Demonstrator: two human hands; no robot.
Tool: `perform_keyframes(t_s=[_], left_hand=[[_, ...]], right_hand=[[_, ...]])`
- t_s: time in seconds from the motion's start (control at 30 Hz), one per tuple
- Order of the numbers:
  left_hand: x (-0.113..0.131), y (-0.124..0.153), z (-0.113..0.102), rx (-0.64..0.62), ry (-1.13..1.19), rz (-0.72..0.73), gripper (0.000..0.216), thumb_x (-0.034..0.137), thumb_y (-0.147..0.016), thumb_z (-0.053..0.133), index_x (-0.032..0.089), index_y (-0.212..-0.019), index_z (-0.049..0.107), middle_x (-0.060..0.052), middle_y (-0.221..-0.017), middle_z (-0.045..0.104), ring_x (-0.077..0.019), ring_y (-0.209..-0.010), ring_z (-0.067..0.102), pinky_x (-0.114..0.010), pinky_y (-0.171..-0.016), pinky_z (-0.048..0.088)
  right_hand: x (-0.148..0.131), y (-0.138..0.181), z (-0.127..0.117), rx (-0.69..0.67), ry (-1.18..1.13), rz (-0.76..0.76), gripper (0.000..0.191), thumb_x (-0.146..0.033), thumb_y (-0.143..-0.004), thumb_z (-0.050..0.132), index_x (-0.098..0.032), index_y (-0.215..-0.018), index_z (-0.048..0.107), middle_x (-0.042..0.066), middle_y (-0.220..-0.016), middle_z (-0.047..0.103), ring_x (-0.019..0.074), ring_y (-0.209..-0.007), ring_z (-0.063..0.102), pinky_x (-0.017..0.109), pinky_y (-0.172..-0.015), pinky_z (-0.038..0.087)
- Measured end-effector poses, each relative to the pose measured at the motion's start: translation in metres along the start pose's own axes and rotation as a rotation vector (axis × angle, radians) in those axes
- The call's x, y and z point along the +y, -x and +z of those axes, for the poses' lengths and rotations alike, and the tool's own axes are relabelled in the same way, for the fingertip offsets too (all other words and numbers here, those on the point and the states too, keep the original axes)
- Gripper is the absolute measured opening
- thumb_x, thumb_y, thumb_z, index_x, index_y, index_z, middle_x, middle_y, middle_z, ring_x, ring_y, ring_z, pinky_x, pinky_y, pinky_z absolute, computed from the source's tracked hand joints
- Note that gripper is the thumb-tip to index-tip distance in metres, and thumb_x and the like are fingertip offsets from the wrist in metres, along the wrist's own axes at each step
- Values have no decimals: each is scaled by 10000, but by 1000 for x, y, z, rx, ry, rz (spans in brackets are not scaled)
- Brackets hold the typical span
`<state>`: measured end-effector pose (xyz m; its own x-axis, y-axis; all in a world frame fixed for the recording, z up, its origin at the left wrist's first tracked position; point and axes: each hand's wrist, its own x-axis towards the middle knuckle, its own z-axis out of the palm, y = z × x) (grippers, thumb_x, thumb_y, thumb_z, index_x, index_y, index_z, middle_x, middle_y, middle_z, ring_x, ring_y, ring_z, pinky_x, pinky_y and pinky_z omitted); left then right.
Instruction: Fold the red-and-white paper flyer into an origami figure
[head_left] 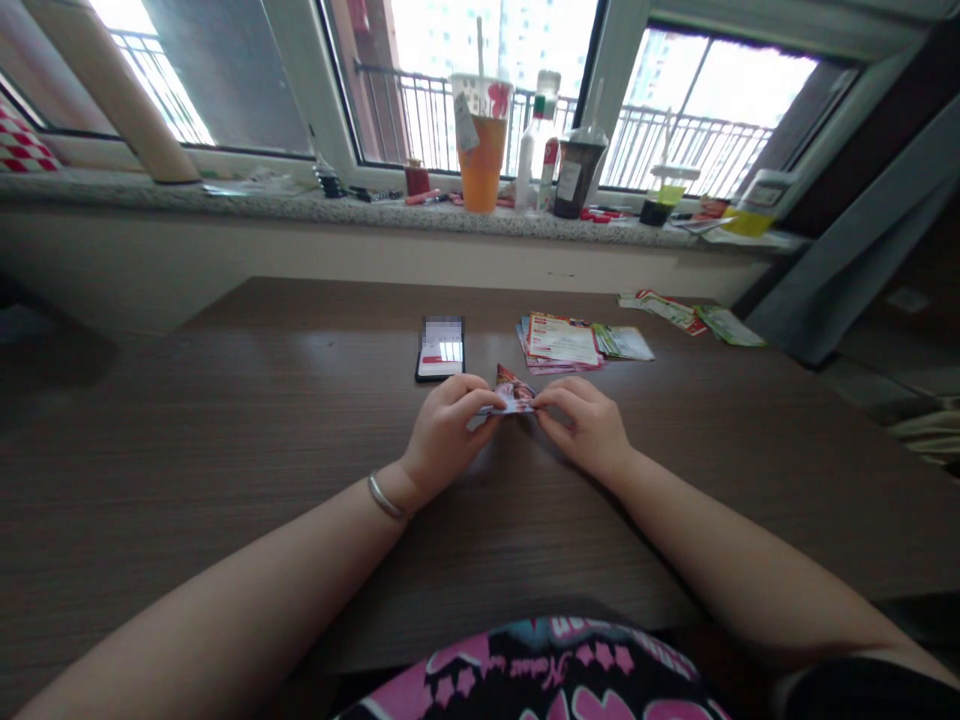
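Note:
A small folded piece of printed paper [514,390], with a pointed peak at its upper left, is held between my two hands just above the table. My left hand [453,425] pinches its left end between thumb and fingers. At the other end, my right hand [586,425] grips the lower right corner the same way. Behind my left hand lies a phone [441,350] with its screen lit. A stack of printed leaflets [561,342] rests just beyond my right hand.
The brown table [225,420] ends at a wall below a stone windowsill [262,205]. Along the sill stand a tall orange drink cup [482,160], a dark drink cup [577,175], bottles and small clutter. More leaflets [675,312] lie at the table's far right.

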<state>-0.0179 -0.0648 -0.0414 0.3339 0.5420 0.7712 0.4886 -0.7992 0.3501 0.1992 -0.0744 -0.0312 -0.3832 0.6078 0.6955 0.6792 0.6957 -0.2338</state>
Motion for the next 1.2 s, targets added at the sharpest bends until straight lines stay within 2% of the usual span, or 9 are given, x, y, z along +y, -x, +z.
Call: perform_keyframes(t_s=[0.17,0.37,0.5,0.6,0.73,0.83,0.9,1.07,1.2], left_hand=[[0,-1,0,-23,-46,28,41,180,-831,630,203,-865,638,-34,-874,623,-157,-813,584,-300,-737,491],[-2,0,1,-34,-27,33,24,194,-840,634,199,-863,635,-36,-871,619,-156,-811,579,-304,-732,491],[1,-1,1,-21,24,41,95,189,-834,648,206,-926,631,-34,-896,614,-154,-827,585,-302,-743,500],[3,-2,1,1,76,32,200,184,-831,653,213,-1023,604,-41,-949,613,-160,-875,587,-320,-791,510],[0,-1,2,30,61,-65,332,190,-816,664,221,-1126,550,-56,-1035,597,-191,-963,571,-380,-875,499],[-6,1,4,58,53,-136,407,225,-815,670,216,-1191,514,-77,-1109,576,-201,-985,565,-391,-877,501],[-10,2,4,58,53,-173,419,249,-831,655,211,-1218,500,-94,-1161,563,-211,-1033,561,-391,-877,503],[-20,8,10,47,72,-302,590,366,-808,686,193,-1313,434,-148,-1284,512,-264,-1180,516,-409,-905,502],[-32,14,18,60,292,-496,769,404,-785,709,181,-1406,314,-214,-1385,447,-283,-1189,542,-418,-896,519]], right_hand=[[-7,-1,-5,-34,12,-97,84,-234,-875,598,-255,-910,672,27,-917,701,170,-884,626,297,-794,500],[-8,-1,-5,-46,19,-102,90,-271,-888,596,-255,-927,675,28,-935,702,167,-884,628,293,-782,500],[-9,-2,-5,-33,-9,-92,84,-253,-888,593,-249,-909,674,36,-902,683,174,-869,608,308,-787,500],[-6,-3,-3,2,-104,15,76,-246,-885,587,-240,-878,662,40,-852,651,174,-818,590,316,-745,508],[2,-1,5,53,-320,173,69,-232,-878,561,-223,-837,615,30,-828,614,158,-775,583,270,-606,512],[10,2,14,129,-483,360,57,-282,-862,577,-225,-860,575,21,-837,603,149,-744,595,270,-583,539],[15,3,21,141,-631,488,109,-330,-857,589,-232,-872,544,4,-792,603,141,-693,612,273,-576,553],[21,2,28,131,-931,617,277,-448,-803,647,-241,-833,465,-20,-774,636,147,-698,664,287,-595,574],[24,1,28,98,-1030,699,364,-483,-755,698,-240,-801,429,-21,-788,662,155,-723,687,310,-644,584]])
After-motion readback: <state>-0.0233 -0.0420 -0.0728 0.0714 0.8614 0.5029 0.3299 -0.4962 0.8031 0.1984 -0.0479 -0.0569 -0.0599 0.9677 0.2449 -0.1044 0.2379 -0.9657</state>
